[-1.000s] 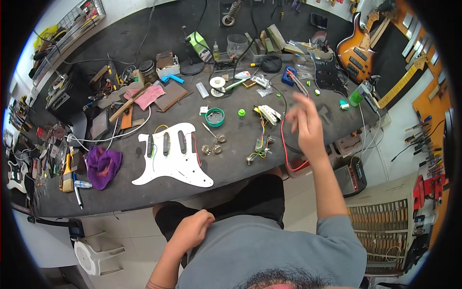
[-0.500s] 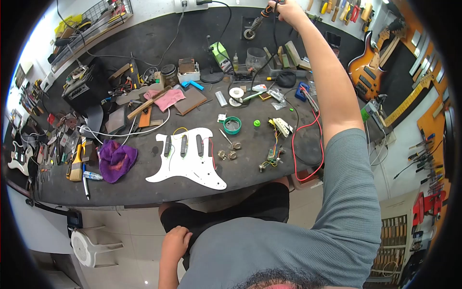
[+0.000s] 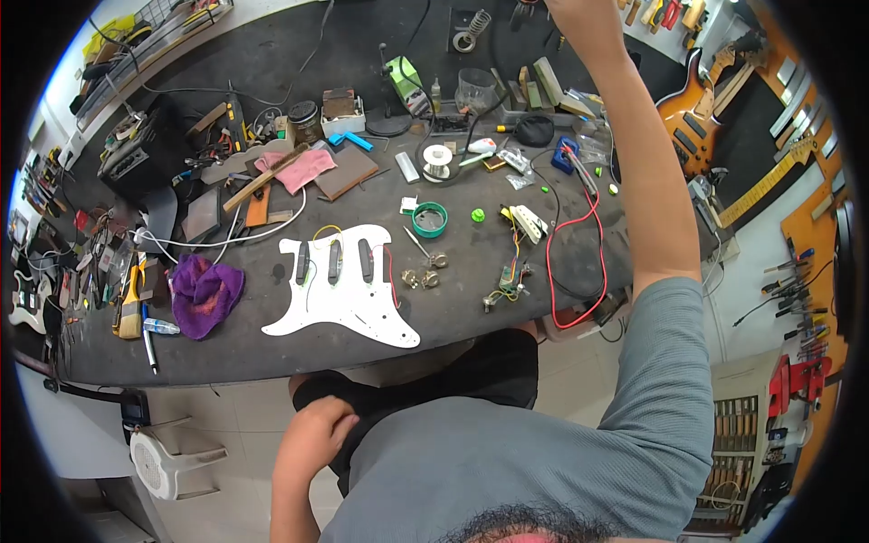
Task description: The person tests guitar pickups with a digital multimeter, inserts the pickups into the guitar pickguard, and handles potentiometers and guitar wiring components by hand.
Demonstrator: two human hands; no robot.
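Note:
My right hand (image 3: 584, 16) reaches up to the top edge, where its fingers are cut off; what it holds, if anything, cannot be seen. A metal coil holder (image 3: 471, 32) stands to its left. Low in the view, my left hand (image 3: 317, 434) rests by my thigh with its fingers curled together, nothing visible in them. On the bench lie a white pickguard (image 3: 348, 303) with three dark pickups, loose potentiometers (image 3: 421, 279), a green round container (image 3: 429, 220), a wired switch assembly (image 3: 509, 288) and a solder spool (image 3: 437, 163).
Red cable (image 3: 554, 271) loops over the bench's front edge. A purple cloth (image 3: 204, 294) and a white cable (image 3: 262, 237) lie at the left. A sunburst guitar (image 3: 688, 122) and a loose neck (image 3: 765, 190) stand at the right, near a white stool (image 3: 163, 462) lower left.
My right hand rose from above the bench to an orange-and-black tool at the coil holder, then moved right to the top edge. The tool is no longer seen in the holder.

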